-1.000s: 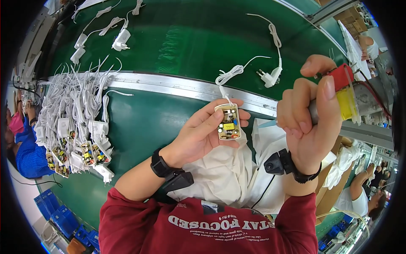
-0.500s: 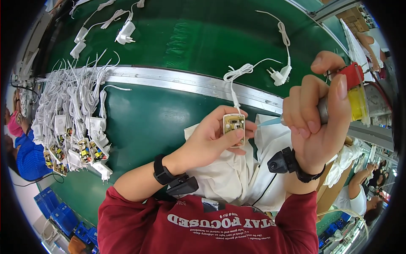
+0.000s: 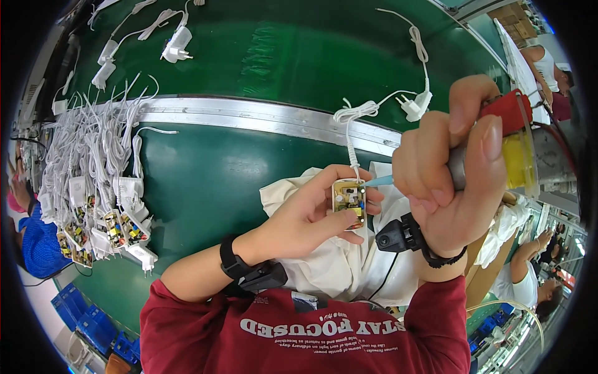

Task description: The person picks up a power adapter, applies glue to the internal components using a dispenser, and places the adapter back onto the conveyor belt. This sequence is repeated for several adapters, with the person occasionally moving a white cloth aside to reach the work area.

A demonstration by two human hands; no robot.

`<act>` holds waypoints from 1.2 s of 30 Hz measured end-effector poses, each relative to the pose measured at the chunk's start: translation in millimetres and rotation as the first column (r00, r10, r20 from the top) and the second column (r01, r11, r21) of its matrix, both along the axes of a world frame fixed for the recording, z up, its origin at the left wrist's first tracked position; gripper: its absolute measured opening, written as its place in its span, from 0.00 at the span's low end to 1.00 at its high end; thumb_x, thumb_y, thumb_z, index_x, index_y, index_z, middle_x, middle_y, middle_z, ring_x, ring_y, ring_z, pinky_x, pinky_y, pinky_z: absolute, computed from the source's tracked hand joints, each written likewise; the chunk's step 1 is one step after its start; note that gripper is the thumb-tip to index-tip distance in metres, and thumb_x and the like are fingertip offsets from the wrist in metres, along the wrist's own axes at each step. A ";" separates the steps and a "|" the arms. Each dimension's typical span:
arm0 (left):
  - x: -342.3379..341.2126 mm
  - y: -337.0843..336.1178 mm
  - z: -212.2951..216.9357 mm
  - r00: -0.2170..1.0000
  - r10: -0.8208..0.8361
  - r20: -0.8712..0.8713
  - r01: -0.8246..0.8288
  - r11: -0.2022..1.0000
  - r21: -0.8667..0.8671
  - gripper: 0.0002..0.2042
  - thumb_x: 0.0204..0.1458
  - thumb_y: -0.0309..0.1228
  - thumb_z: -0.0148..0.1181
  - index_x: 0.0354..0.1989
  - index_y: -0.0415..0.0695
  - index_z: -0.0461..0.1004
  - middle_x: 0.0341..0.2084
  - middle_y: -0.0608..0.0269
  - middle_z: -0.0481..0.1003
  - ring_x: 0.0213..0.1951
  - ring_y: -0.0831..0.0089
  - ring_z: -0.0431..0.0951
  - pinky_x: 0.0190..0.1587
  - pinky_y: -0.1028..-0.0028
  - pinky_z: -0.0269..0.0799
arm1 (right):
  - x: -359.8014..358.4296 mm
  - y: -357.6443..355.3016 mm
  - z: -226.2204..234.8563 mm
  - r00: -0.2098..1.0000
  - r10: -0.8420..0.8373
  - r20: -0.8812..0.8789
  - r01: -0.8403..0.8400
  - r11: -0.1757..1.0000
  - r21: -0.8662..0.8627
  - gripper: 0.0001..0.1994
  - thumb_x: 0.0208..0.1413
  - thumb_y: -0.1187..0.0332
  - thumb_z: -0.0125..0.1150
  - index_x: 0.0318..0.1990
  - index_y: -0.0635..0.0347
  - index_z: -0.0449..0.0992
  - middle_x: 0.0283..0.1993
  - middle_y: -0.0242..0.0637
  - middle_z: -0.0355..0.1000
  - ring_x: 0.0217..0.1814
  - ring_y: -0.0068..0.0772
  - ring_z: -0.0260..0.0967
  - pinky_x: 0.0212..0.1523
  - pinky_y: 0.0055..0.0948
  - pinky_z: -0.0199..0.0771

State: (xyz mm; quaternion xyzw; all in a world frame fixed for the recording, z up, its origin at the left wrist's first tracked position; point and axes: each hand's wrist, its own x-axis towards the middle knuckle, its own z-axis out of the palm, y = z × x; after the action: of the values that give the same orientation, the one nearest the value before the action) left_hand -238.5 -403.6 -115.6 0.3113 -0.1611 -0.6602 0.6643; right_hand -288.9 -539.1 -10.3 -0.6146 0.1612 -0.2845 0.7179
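At the far left, a dense heap of white cables and opened adapters (image 3: 93,168) is lying on the green counter (image 3: 205,181). Beyond the metal rail (image 3: 249,115), a white adapter (image 3: 177,45) is resting at the upper left. Near the centre, the person's left hand (image 3: 305,215) is holding an open white case with a circuit board (image 3: 347,192) above pale cloth (image 3: 311,265); its fingers are grasping the case's sides, and the thumb is covering the lower components. A coiled white cable (image 3: 356,113) is trailing from its top edge. A pale blue nozzle (image 3: 381,181) is pointing at the board's upper right corner; whether it is touching cannot be told. Above, a white plug (image 3: 413,108) is lying beyond the rail. At right, the right hand (image 3: 461,199) is wrapping its fingers around a grey, yellow-banded tool (image 3: 516,165) with a red part. If either hand wavers, the tip could scrape small components; a tug on the cable could twist the case, and the thumb could strain parts by pressing hard.
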 end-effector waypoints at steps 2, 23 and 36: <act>0.0 0.2 0.1 1.000 -0.007 0.003 0.007 1.000 -0.008 0.24 0.58 0.18 0.46 0.63 0.44 0.52 0.54 0.57 0.67 0.57 0.70 0.69 0.48 0.70 0.78 | 0.8 3.1 -2.1 0.999 -0.044 0.001 0.044 0.999 0.001 0.15 0.68 0.52 0.36 0.38 0.54 0.55 0.12 0.22 0.50 0.10 0.14 0.42 0.13 0.18 0.44; 13.6 -1.2 -7.8 0.985 0.131 -0.109 -0.124 0.990 0.067 0.19 0.60 0.24 0.45 0.60 0.44 0.57 0.53 0.53 0.70 0.55 0.64 0.72 0.49 0.64 0.78 | -12.7 -5.4 1.5 0.968 0.248 -0.028 -0.249 0.955 -0.160 0.17 0.68 0.51 0.38 0.43 0.58 0.56 0.13 0.24 0.52 0.10 0.15 0.45 0.13 0.19 0.46; 14.4 0.7 -3.7 0.986 0.118 -0.115 -0.111 0.992 0.060 0.19 0.60 0.25 0.46 0.61 0.44 0.57 0.54 0.53 0.70 0.56 0.63 0.72 0.48 0.64 0.78 | -13.7 -2.5 -0.8 0.964 0.263 -0.042 -0.266 0.950 -0.161 0.18 0.66 0.50 0.41 0.41 0.57 0.55 0.13 0.25 0.53 0.10 0.16 0.47 0.13 0.20 0.48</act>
State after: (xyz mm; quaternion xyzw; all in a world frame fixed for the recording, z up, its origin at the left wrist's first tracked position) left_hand -224.0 -402.9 -119.3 0.2977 -0.0857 -0.6423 0.7010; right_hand -302.5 -541.7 -11.1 -0.6908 0.0605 -0.1922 0.6944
